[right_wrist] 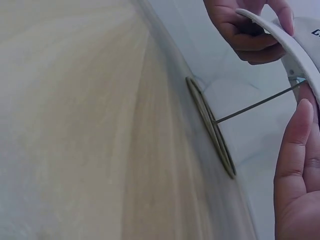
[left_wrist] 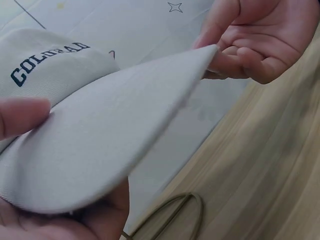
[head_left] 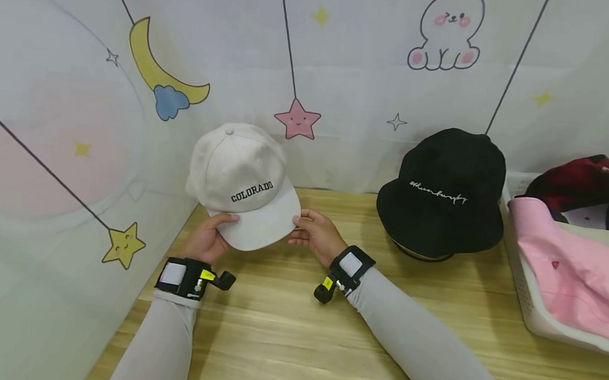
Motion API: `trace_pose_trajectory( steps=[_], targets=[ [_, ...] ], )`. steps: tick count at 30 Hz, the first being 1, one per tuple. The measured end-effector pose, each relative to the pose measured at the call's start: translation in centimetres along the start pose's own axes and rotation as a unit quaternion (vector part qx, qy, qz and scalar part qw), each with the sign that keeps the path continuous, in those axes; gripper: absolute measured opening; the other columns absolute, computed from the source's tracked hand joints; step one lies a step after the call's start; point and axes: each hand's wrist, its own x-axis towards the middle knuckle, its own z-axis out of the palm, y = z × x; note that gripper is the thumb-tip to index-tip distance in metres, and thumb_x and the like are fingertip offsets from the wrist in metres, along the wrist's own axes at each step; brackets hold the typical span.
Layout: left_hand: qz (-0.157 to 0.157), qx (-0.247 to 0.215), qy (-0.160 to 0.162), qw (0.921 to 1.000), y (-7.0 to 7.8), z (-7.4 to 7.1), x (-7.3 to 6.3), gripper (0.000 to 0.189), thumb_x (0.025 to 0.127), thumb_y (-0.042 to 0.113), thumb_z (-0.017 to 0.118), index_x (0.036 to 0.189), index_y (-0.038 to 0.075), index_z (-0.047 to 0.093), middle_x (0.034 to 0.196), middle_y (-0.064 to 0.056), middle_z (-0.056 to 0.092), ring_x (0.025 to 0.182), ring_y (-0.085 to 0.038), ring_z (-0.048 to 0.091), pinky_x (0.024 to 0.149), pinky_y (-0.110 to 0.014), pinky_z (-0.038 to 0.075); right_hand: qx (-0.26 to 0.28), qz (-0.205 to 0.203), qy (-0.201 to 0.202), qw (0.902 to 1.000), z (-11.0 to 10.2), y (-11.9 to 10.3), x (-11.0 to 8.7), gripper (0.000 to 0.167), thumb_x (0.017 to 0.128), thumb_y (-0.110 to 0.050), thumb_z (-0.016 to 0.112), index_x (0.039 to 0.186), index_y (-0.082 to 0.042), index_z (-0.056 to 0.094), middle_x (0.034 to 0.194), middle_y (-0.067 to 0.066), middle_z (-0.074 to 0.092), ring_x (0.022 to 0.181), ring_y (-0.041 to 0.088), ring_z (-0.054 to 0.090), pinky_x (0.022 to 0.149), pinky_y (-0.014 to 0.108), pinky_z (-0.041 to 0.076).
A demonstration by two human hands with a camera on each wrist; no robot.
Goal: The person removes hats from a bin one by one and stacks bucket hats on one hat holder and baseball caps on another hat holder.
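Note:
A white baseball cap (head_left: 248, 170) with COLORADO in dark letters sits over a wire stand (right_wrist: 212, 127) near the wall, its brim facing me. My left hand (head_left: 206, 237) pinches the left side of the brim, thumb on top and fingers underneath. At the right edge of the brim, my right hand (head_left: 320, 237) holds on with thumb above and fingers below. The left wrist view shows the brim (left_wrist: 115, 125) up close, gently curved between both hands. The stand's thin rod runs up into the cap in the right wrist view.
A black bucket hat (head_left: 443, 197) with white script stands to the right. Beyond it, a white basket (head_left: 523, 299) holds a pink item (head_left: 574, 273) and a red and black cap (head_left: 584, 179). A patterned cloth wall (head_left: 351, 89) closes off the wooden table (head_left: 276, 326) at the back and left.

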Motion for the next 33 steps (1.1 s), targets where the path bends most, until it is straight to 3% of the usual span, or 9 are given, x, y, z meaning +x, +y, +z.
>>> trace_pose_trajectory(
  steps=[13,25,33],
  targets=[
    [0.01,0.023,-0.012,0.9996,0.0,-1.7,0.5,0.041,0.104,-0.001,0.03,0.127,0.027,0.049,0.125,0.017,0.064,0.114,-0.004,0.06,0.1,-0.025,0.048,-0.018,0.025,-0.006,0.9995,-0.2,0.6,-0.3,0.018,0.104,-0.009,0.051,0.119,0.0,0.056,0.099,0.004,0.069,0.088,0.014,0.074,0.077,0.026,0.059],
    [0.022,0.0,-0.014,0.9997,0.3,-3.0,0.6,0.044,0.103,-0.002,0.027,0.128,0.029,0.045,0.13,0.016,0.06,0.12,-0.004,0.055,0.104,-0.027,0.043,-0.03,0.049,-0.011,0.9983,-0.6,1.3,-0.4,0.036,0.104,-0.011,0.052,0.138,0.001,0.05,0.124,0.012,0.066,0.094,0.014,0.073,0.08,0.026,0.058],
    [0.028,0.001,-0.003,0.9996,0.7,-3.3,0.3,0.052,0.101,-0.005,0.026,0.132,0.035,0.037,0.137,0.018,0.05,0.132,-0.005,0.041,0.112,-0.03,0.031,-0.029,0.053,-0.019,0.998,-0.7,1.5,-0.3,0.042,0.104,-0.009,0.05,0.145,0.001,0.045,0.135,0.019,0.061,0.095,0.014,0.073,0.082,0.026,0.058]
  ],
)
